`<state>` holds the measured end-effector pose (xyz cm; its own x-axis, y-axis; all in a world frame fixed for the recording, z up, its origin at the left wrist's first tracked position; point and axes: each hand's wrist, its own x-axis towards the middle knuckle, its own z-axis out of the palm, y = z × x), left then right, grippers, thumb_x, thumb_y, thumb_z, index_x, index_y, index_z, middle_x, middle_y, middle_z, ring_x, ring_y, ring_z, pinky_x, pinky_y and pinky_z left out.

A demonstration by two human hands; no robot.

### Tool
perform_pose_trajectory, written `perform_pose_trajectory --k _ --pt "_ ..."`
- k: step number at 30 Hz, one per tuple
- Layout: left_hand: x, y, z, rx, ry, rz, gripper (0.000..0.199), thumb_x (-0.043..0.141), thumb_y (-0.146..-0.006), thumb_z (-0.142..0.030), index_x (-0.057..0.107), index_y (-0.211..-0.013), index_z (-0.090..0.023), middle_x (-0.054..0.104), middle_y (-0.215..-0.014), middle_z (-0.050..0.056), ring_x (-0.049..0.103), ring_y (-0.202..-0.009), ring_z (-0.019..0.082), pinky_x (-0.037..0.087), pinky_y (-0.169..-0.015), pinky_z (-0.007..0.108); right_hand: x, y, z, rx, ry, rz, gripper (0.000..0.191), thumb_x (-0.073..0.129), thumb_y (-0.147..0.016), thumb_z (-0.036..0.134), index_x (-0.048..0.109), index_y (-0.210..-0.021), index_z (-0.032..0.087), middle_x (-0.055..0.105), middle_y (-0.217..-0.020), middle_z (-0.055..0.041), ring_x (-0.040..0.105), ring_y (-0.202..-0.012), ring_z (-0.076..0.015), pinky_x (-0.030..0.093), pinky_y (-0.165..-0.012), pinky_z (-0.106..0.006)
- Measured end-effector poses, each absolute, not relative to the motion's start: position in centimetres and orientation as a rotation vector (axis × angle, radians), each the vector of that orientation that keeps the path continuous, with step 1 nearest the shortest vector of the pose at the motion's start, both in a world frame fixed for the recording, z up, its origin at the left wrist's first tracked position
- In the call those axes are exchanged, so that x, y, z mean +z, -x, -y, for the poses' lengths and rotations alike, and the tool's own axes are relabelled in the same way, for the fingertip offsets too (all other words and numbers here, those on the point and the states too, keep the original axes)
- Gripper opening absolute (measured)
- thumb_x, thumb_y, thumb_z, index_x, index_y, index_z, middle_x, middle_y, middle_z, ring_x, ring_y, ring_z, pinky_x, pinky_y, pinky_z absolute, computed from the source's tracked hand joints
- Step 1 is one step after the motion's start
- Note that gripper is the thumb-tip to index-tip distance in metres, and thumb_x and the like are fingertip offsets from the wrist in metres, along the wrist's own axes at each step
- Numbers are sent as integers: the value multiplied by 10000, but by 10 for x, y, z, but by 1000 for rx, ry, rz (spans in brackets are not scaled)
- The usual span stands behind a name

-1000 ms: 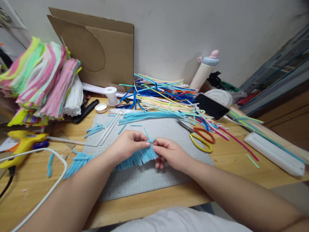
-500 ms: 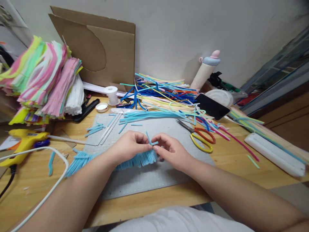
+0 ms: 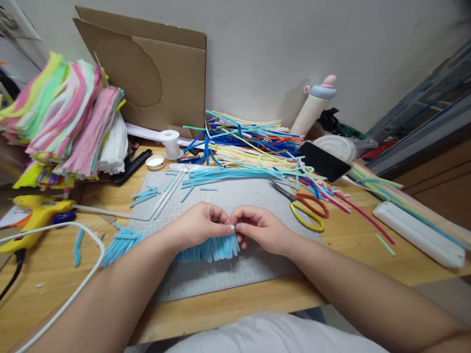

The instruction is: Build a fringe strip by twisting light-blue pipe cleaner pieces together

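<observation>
Over the grey cutting mat (image 3: 235, 274), my left hand (image 3: 206, 223) and my right hand (image 3: 257, 228) meet with their fingertips pinched together. Between them is a light blue pipe cleaner piece (image 3: 232, 227), of which only a small pale end shows. Just beneath my fingers hangs or lies a fringe of short light blue pipe cleaners (image 3: 217, 247); my left hand and forearm hide part of it. More of these blue pieces (image 3: 123, 242) stick out left of my left forearm. The scissors (image 3: 300, 201), with orange and yellow handles, lie to the right of my right hand.
Long blue pipe cleaners (image 3: 228, 175) and a multicoloured pile (image 3: 253, 142) lie behind the mat. Left are a yellow glue gun (image 3: 37, 215), its white cable (image 3: 88, 274) and bundled pipe cleaners (image 3: 69, 117). A phone (image 3: 326, 162) and a bottle (image 3: 311, 110) stand at back right.
The blue piece, whose bent ends stuck up between my fingers, is now mostly hidden. My right fingers have curled around it and closed in towards my left hand.
</observation>
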<state>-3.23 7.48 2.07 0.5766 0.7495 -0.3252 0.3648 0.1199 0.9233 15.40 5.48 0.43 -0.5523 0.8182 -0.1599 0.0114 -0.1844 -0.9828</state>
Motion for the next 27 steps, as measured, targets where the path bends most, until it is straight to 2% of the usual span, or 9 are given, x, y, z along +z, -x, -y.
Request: perform_pose_trajectory --k 4,9,11,16,19,22,27 --pt "22 29 -71 366 -1637 -1079 203 605 -716 -323 693 -718 -140 701 -690 43 582 -592 146 393 -554 235 6 -152 -55 1861 1008 1394 288 632 -745 434 555 -797 161 542 -635 29 521 -556 -77 448 -536 -207" --pt "27 23 -62 411 -1930 -1321 177 552 -722 -269 706 -739 -184 693 -681 22 580 -599 157 367 -543 243 12 -150 -50 1866 1314 1359 329 628 -734 468 470 -695 182 490 -496 72 415 -361 -38 266 -341 -146" --pt "31 21 -58 419 -2031 -1387 175 546 -725 -256 712 -745 -201 706 -721 27 595 -651 175 376 -582 258 13 -151 -48 1951 1343 1335 342 628 -725 474 488 -656 170 485 -483 67 439 -347 -41 234 -317 -143" --pt "36 16 -53 451 -2273 -1466 166 542 -742 -232 707 -745 -212 718 -769 45 607 -766 217 374 -756 327 12 -152 -48 2043 1264 1219 312 660 -700 444 554 -690 150 557 -531 43 520 -382 -57 263 -328 -144" --pt "36 15 -53 469 -2317 -1485 156 549 -751 -246 700 -737 -209 715 -769 47 605 -780 225 366 -786 343 9 -151 -48 1971 1270 1200 292 694 -665 407 587 -711 140 604 -570 23 567 -453 -71 372 -415 -161" --pt "37 17 -55 483 -2233 -1472 153 557 -744 -248 705 -739 -208 716 -763 40 609 -762 209 381 -738 312 7 -150 -48 1947 1239 1166 307 724 -636 395 594 -736 136 637 -652 4 590 -518 -82 457 -527 -209" --pt "39 21 -59 495 -1986 -1386 169 551 -735 -263 705 -736 -194 699 -687 4 587 -628 154 378 -587 249 10 -153 -50 1912 1196 1201 317 740 -630 373 546 -753 155 599 -645 32 523 -474 -64 417 -487 -207"
